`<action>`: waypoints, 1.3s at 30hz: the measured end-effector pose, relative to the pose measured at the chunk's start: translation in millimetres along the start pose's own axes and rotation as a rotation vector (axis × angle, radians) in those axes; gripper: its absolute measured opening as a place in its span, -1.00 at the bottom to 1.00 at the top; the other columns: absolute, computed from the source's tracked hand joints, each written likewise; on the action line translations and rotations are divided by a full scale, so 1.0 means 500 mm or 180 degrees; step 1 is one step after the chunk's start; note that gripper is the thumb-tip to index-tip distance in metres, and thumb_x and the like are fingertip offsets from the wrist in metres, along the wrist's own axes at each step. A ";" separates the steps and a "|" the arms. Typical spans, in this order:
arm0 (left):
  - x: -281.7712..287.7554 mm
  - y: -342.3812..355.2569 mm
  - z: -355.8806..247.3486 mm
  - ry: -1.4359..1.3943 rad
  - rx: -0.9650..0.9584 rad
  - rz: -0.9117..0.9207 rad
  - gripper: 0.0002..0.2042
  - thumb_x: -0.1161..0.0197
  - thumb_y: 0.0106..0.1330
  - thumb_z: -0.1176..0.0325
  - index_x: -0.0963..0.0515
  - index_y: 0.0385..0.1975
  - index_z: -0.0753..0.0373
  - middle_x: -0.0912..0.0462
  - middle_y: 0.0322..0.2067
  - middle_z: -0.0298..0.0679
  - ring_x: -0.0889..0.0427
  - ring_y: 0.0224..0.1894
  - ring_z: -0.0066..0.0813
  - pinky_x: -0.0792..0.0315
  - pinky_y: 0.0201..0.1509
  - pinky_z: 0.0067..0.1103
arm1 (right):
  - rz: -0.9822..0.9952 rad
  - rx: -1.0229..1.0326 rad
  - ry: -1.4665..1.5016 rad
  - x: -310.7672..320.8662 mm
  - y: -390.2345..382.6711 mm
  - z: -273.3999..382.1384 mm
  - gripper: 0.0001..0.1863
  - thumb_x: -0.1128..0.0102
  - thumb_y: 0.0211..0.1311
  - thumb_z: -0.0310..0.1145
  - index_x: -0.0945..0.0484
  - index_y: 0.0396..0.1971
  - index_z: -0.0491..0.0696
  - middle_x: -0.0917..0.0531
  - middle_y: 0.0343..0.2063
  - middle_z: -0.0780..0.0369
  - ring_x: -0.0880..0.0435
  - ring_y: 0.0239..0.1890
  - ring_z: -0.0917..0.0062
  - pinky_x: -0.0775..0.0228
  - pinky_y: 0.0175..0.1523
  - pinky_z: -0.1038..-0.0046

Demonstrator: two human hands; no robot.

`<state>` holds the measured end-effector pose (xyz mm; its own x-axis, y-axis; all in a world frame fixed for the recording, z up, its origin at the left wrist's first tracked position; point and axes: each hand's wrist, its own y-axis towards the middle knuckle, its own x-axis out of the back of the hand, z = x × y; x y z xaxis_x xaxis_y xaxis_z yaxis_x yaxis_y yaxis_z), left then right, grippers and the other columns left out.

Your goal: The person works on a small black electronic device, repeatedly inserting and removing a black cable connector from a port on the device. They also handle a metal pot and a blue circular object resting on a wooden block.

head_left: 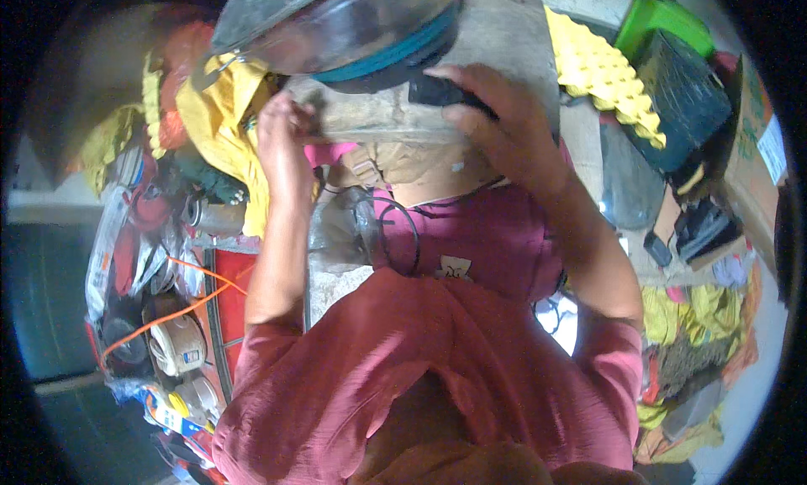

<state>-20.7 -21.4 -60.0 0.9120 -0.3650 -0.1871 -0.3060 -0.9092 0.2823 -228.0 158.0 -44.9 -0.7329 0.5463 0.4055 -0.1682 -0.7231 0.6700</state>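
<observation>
Head view: right hand [504, 128] clenched around a small black device [441, 92], left hand [286, 140] gripping beige fabric [403, 161].

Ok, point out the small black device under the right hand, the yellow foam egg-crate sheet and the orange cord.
small black device [437, 91], head view, exposed left end.
yellow foam egg-crate sheet [601, 73], head view, centre.
orange cord [197, 300], head view, mid-length.

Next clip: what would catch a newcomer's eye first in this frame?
Probably the two raised hands at top centre: the left hand presses on a worn grey slab, while the right hand grips a small black object under a clear domed visor. After that, the bright yellow egg-crate foam at upper right and the tape rolls among clutter at lower left.
</observation>
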 end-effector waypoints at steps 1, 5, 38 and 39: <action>-0.017 -0.051 -0.025 0.0192 -0.0134 0.0110 -0.82 -0.06 0.29 0.32 -0.45 -0.23 0.29 -0.49 -0.43 -0.35 -0.47 -0.32 -0.61 -0.38 -0.19 -0.65 | 0.0099 0.0238 0.0085 -0.011 0.006 0.007 -0.62 -0.08 0.06 -0.38 -0.41 -0.08 -0.15 -0.54 -0.23 0.12 -0.54 -0.16 0.31 -0.34 -0.05 0.42; -0.086 -0.146 -0.124 0.0976 -0.0887 0.1416 -0.60 -0.20 0.17 0.40 -0.40 0.02 0.30 -0.42 -0.29 -0.35 -0.37 -0.26 -0.64 -0.28 -0.17 -0.71 | 0.0320 0.0363 0.0610 -0.049 0.023 0.064 -0.62 -0.05 0.09 -0.27 -0.43 -0.08 -0.08 -0.54 -0.21 0.06 -0.50 -0.13 0.18 -0.31 -0.01 0.32; -0.171 -0.231 -0.019 0.1520 -0.2071 0.1288 -0.59 -0.30 -0.01 0.55 -0.40 -0.11 0.38 -0.52 -0.21 -0.08 -0.49 -0.23 -0.36 -0.40 -0.16 -0.53 | -0.0765 -0.0670 0.0594 -0.085 -0.158 0.028 -0.69 -0.12 0.06 -0.32 -0.46 -0.18 -0.10 -0.59 -0.41 0.08 -0.59 -0.39 0.19 -0.40 -0.31 0.28; -0.165 -0.227 -0.012 0.1609 -0.2101 0.1415 -0.60 -0.29 0.00 0.56 -0.40 -0.11 0.38 -0.51 -0.20 -0.08 -0.49 -0.21 -0.37 -0.40 -0.15 -0.54 | -0.0721 -0.0854 0.0682 -0.080 -0.165 0.031 -0.70 -0.13 0.06 -0.32 -0.46 -0.19 -0.10 -0.59 -0.43 0.07 -0.59 -0.40 0.20 -0.41 -0.32 0.29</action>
<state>-59.7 113.1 -70.8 0.8066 -0.3804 0.4525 -0.5790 -0.3538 0.7346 -174.8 202.4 -106.9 -0.7736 0.6243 0.1086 -0.4862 -0.6948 0.5300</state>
